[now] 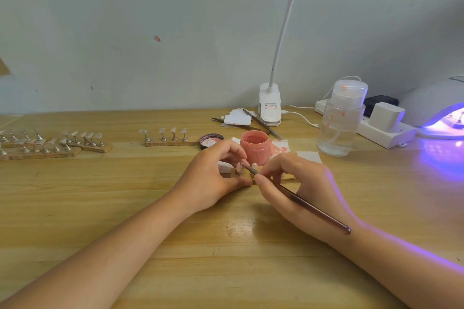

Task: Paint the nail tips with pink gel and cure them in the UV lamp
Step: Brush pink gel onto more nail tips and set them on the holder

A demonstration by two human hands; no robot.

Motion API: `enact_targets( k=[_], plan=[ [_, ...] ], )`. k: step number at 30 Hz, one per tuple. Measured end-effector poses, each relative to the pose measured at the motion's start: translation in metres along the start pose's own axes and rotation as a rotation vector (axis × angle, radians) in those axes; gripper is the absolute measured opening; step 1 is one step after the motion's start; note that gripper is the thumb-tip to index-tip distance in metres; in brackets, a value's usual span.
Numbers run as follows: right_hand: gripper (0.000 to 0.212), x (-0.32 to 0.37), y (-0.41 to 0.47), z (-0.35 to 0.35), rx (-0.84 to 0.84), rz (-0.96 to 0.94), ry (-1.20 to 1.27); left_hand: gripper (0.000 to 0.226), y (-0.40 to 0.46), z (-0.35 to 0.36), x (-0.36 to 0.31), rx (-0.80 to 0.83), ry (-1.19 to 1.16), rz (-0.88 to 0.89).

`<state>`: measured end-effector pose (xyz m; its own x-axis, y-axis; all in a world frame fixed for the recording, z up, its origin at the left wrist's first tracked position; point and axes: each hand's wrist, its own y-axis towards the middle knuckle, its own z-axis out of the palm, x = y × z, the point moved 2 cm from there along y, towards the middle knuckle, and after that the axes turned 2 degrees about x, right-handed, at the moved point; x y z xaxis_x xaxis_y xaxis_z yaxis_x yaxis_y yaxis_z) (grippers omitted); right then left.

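Right hand (298, 183) pinched round a thin gel brush (296, 198), its tip laid against a nail tip (239, 165) on a small wooden stand (236, 172) at mid-desk. Left hand (213, 178) curled about that stand, thumb and fingers steadying it on the desk (100, 208). Open pink gel jar (254, 147) just behind the hands, its lid (211, 140) beside it. More stands of nail tips (170, 139) further left. UV lamp (439, 113) glowing violet at far right, well apart from the hands.

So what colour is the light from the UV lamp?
Purple-violet, glowing from the UV lamp at the far right of the head view.
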<state>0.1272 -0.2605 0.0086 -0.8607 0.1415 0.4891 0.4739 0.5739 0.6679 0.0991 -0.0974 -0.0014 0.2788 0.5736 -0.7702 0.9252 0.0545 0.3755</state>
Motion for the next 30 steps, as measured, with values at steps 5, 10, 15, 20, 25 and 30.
enact_targets(
  k=[5, 10, 15, 20, 25, 30],
  plan=[
    [0.022, 0.001, -0.001, 0.000, 0.001, -0.050, 0.042, 0.034, 0.000, 0.000, 0.000, -0.001, -0.013, -0.011],
    [0.016, 0.001, 0.001, 0.000, -0.056, -0.026, 0.004, 0.032, 0.001, 0.000, 0.001, -0.002, -0.005, -0.002],
    [0.026, 0.001, -0.001, 0.002, -0.003, -0.045, 0.019, 0.033, 0.001, 0.000, 0.002, -0.008, -0.001, -0.014],
    [0.027, 0.000, 0.001, -0.005, -0.186, 0.000, 0.083, 0.037, 0.001, 0.000, 0.002, 0.005, -0.006, -0.011],
    [0.021, -0.010, 0.005, -0.011, -0.258, 0.171, 0.159, 0.035, 0.000, 0.000, 0.000, 0.000, -0.017, -0.018],
    [0.019, -0.018, 0.010, -0.006, -0.118, 0.119, -0.239, 0.034, -0.001, -0.001, 0.000, 0.008, 0.009, -0.010]
  ],
)
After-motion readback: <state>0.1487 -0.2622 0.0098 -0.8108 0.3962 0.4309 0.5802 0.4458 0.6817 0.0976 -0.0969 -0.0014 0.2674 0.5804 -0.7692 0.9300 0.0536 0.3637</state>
